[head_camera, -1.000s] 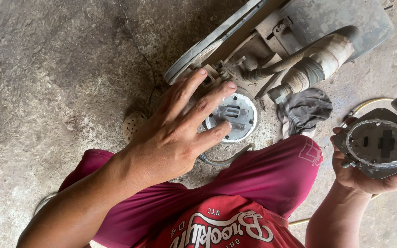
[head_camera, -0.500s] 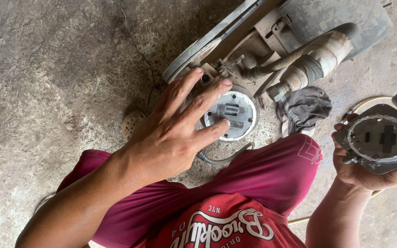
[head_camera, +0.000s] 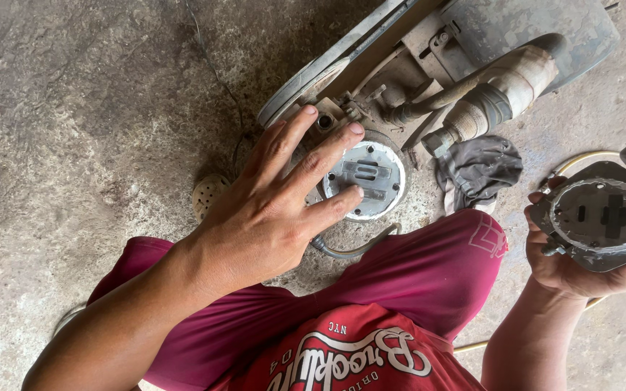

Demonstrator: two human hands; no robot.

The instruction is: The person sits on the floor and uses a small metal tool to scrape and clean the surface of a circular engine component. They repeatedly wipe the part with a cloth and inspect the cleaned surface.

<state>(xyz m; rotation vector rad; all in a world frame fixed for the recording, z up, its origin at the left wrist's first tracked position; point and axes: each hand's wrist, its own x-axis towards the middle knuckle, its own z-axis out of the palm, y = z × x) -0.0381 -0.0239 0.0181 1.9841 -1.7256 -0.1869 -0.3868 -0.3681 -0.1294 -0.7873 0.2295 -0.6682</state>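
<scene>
A crumpled grey rag (head_camera: 481, 168) lies on the concrete floor (head_camera: 88, 108) (beside a dusty corrugated hose (head_camera: 498, 98)), between both grips.

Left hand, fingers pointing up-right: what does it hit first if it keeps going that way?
Probably the round grey plate on the machine: the left hand has its fingertips at the plate's rim. Depth unclear; contact can't be confirmed.

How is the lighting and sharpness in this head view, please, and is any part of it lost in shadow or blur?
In the head view, daylight is soft and even, with no harsh glare; the left hand on the round grey plate is sharp, the right hand with the dark housing is crisp too; only the machine underside sits in dimmer shade.
</scene>
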